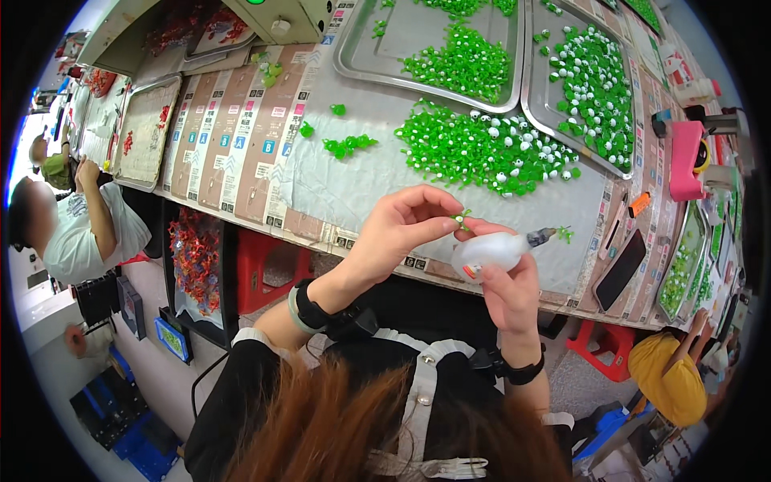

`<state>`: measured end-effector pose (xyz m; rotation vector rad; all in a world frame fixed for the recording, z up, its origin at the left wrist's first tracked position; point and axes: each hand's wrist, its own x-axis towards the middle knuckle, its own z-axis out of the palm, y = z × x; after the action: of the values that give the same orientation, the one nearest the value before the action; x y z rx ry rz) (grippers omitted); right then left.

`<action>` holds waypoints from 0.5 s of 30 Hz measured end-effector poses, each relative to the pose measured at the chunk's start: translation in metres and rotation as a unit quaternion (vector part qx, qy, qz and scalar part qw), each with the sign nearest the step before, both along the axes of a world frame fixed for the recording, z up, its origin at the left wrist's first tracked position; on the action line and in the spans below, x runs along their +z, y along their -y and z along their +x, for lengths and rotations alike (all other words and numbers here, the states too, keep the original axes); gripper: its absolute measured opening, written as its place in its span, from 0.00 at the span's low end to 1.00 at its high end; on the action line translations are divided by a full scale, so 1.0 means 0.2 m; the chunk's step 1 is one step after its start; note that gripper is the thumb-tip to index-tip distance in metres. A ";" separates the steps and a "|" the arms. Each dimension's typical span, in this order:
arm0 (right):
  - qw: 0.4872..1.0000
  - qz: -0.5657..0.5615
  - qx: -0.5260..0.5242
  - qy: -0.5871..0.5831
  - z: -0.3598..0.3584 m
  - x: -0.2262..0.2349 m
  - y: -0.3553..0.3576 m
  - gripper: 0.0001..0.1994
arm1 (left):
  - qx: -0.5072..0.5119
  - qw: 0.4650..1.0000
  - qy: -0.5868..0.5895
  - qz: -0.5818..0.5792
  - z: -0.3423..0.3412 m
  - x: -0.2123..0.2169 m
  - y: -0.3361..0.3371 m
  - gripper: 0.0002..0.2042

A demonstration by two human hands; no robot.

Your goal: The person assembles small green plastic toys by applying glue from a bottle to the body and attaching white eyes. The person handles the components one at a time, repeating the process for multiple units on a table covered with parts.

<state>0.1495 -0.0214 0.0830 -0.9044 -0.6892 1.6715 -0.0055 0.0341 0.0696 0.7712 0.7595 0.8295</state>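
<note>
A small green plastic piece with a white part (460, 218) is pinched between the thumb and fingers of my left hand (399, 227). My right hand (514, 293) is wrapped round a white squeeze bottle (488, 255) with a dark nozzle, which lies tilted with its tip to the right. The right fingertips come close to the green piece; whether they touch it, I cannot tell. Just past the nozzle lies another small green piece (564, 234). Beyond my hands spreads a heap of green pieces (450, 149), many with white eye-like balls, on a pale sheet (321, 189).
Two metal trays (514, 104) of green pieces stand behind the heap. At right are a dark phone (620, 271), an orange cutter (639, 205) and a pink tape dispenser (687, 161). A bin of red pieces (194, 261) is below left. Other people sit at both sides.
</note>
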 end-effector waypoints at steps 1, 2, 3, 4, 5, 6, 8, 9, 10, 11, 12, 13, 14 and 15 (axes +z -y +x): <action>1.000 -0.006 -0.001 0.002 0.00 0.00 0.00 0.18 | 0.004 1.000 0.001 -0.003 0.00 0.00 0.01 0.07; 1.000 -0.011 -0.002 0.005 0.00 0.01 0.00 0.18 | 0.009 1.000 0.001 -0.003 0.00 0.00 0.01 0.07; 1.000 -0.013 -0.003 0.001 0.00 0.01 0.00 0.18 | 0.016 1.000 0.000 0.000 0.00 -0.01 0.02 0.07; 1.000 -0.015 -0.004 -0.003 0.00 0.01 0.01 0.18 | 0.023 1.000 0.000 0.002 0.01 -0.02 0.02 0.06; 1.000 -0.018 -0.005 -0.006 0.00 0.01 0.01 0.18 | 0.023 1.000 -0.013 -0.010 0.02 -0.02 0.03 0.06; 1.000 -0.019 -0.008 -0.011 0.00 0.01 0.02 0.18 | 0.020 0.999 -0.029 -0.021 0.03 -0.01 0.03 0.06; 0.999 -0.022 -0.013 -0.020 0.00 0.02 0.01 0.19 | -0.005 0.999 -0.019 -0.048 0.03 -0.01 0.01 0.06; 1.000 0.000 -0.008 -0.011 0.00 0.00 0.00 0.19 | -0.026 0.997 0.004 -0.070 0.02 -0.03 0.00 0.06; 1.000 -0.005 -0.009 -0.016 0.01 0.00 0.00 0.20 | -0.047 0.994 0.026 -0.092 0.02 -0.04 0.00 0.07; 1.000 -0.010 -0.011 -0.022 0.01 0.00 0.01 0.20 | -0.054 0.991 0.047 -0.110 0.02 -0.04 0.01 0.08; 0.999 -0.016 -0.012 -0.030 0.00 -0.01 0.01 0.20 | -0.050 0.992 0.046 -0.103 0.01 -0.04 0.01 0.08; 0.999 -0.014 -0.020 -0.035 0.00 -0.02 0.00 0.21 | -0.046 0.993 0.045 -0.096 0.01 -0.04 0.00 0.08; 0.999 -0.012 -0.027 -0.040 0.01 -0.03 -0.02 0.21 | -0.041 0.994 0.044 -0.090 0.01 -0.05 0.00 0.08; 0.998 -0.010 -0.032 -0.044 0.02 -0.04 -0.02 0.22 | -0.027 0.990 0.075 -0.115 0.00 -0.05 -0.01 0.08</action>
<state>0.1542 -0.0164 0.0755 -0.8536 -0.5796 1.6526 -0.0054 0.0360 0.0600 0.5157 0.6836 0.7276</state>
